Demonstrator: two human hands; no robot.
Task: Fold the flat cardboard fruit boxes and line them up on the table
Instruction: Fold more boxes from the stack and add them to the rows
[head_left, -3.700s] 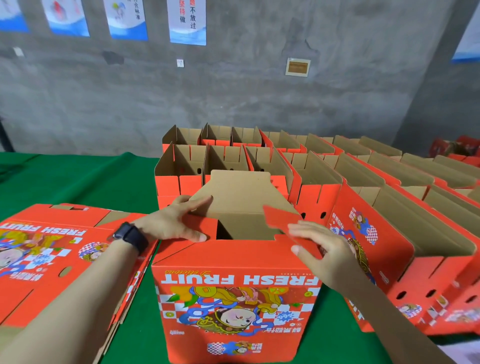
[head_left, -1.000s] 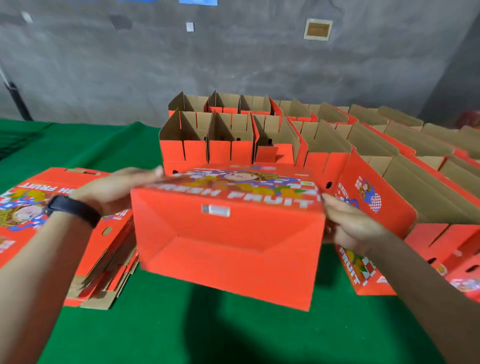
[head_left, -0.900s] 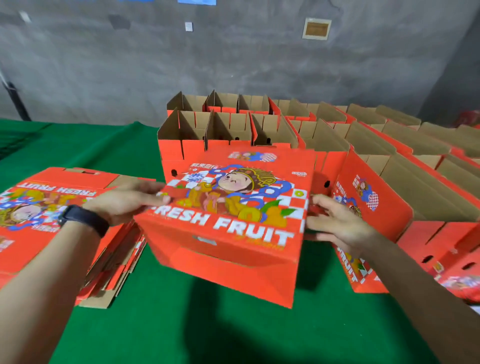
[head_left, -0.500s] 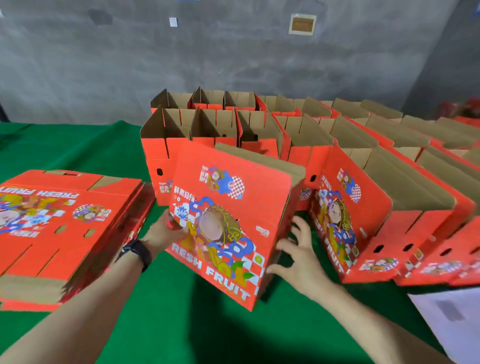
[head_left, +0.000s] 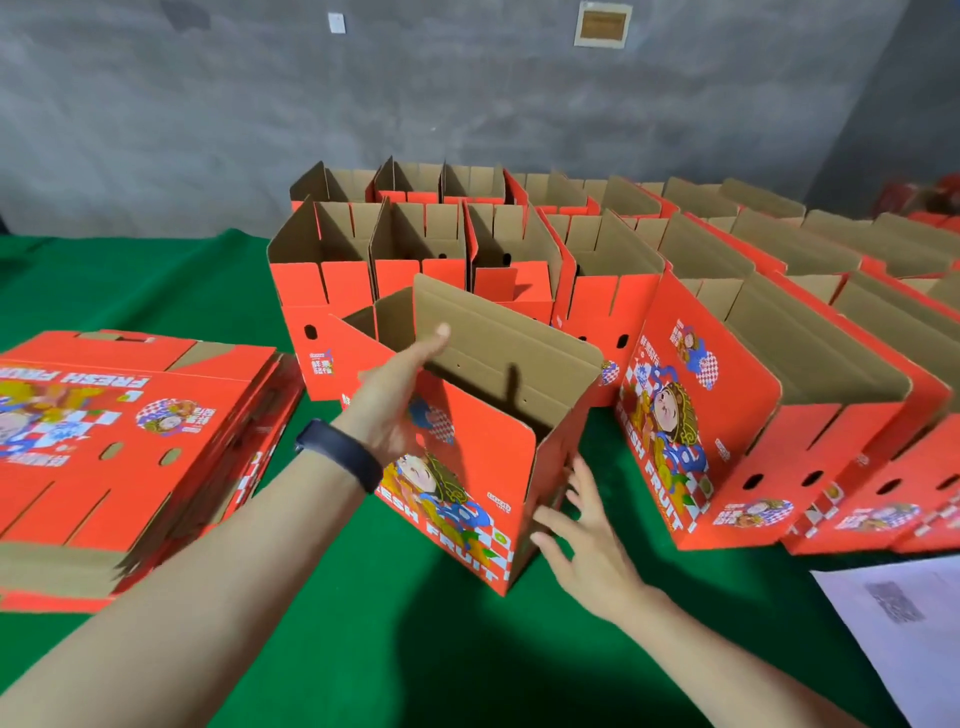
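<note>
Your flat left hand (head_left: 389, 400) and right hand (head_left: 587, 540) are setting down the folded red cardboard fruit box (head_left: 483, 447); next, square it into the red-box row (head_left: 597, 301)

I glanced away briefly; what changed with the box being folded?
The box was turned from bottom-up to open-top and set on the green table; left hand and right hand went from holding it to open against it. The flat stack and the finished boxes stayed put.

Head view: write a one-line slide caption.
Left hand and right hand steady a folded fruit box on the green table, between flat stack and finished rows.
</note>
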